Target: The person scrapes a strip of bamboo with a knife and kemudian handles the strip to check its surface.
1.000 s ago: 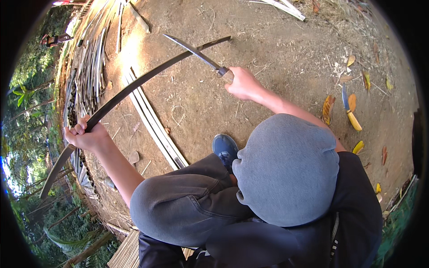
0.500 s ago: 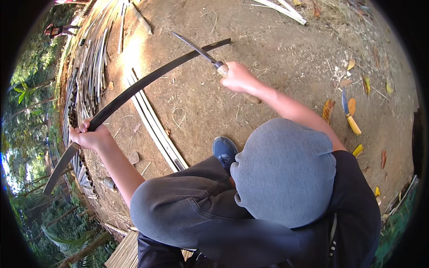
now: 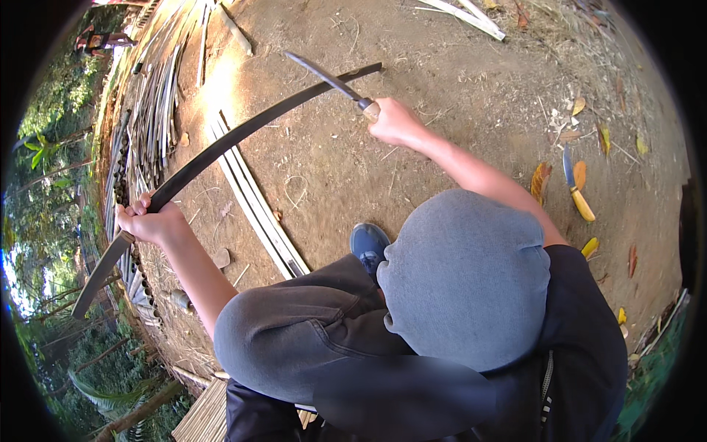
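One long strip and one knife, each held in one hand

The dark bent strip (image 3: 221, 147) is gripped by closed fingers of the left hand (image 3: 151, 221); the knife (image 3: 328, 77), gripped by the right hand (image 3: 394, 121), is laid across its far end. A second knife (image 3: 574, 184) lies on the ground (image 3: 442, 66), beside one pale bundle of slats (image 3: 254, 202).

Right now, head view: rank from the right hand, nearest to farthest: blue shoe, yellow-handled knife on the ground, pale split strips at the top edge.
From the right hand:
1. Blue shoe, below it, by the knee.
2. Pale split strips, up at the top edge; close to the shoe's distance, so that order is loose.
3. Yellow-handled knife, off to the right among fallen leaves.
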Demonstrator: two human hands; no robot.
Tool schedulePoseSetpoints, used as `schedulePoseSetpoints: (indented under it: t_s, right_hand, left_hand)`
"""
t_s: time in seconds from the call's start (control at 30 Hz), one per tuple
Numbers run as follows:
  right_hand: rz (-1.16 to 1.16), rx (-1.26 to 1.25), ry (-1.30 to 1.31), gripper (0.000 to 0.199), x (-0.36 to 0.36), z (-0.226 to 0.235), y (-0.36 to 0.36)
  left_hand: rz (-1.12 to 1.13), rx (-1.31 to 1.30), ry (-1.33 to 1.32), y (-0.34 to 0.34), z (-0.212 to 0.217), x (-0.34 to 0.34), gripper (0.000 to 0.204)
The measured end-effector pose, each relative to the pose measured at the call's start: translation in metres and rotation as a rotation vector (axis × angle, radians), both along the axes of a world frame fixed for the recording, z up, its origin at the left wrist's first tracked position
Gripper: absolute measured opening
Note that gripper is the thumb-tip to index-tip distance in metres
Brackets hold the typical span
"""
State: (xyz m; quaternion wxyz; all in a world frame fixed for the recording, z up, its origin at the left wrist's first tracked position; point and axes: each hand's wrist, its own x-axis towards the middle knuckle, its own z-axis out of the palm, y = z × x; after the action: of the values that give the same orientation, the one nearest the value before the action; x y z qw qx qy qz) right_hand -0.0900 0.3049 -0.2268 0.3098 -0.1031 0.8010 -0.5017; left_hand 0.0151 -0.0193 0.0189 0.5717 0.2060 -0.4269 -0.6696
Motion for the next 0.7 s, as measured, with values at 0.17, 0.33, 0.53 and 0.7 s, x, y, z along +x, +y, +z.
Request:
schedulePoseSetpoints:
  t_s: [0.17,0.33,0.53,0.7]
  right_hand:
    - [0.023,0.052,-0.034,0.012,0.008,0.001,-0.004]
    - [-0.042,0.083,-0.009,0.007,-0.006,-0.013,0.015]
    - [0.0,0.056,0.063,0.002,0.009,-0.014,0.012]
    - [-0.075,0.13,-0.06,0.005,-0.025,-0.026,0.021]
  left_hand:
    - [-0.078,-0.031,0.042,-0.004,0.003,0.003,0.037]
    - [-0.047,-0.072,0.02,0.001,0.0,-0.004,0.037]
    - [-0.067,-0.053,0.009,0.001,0.003,0.003,0.035]
    - [-0.077,-0.057,0.026,-0.001,0.001,-0.003,0.04]
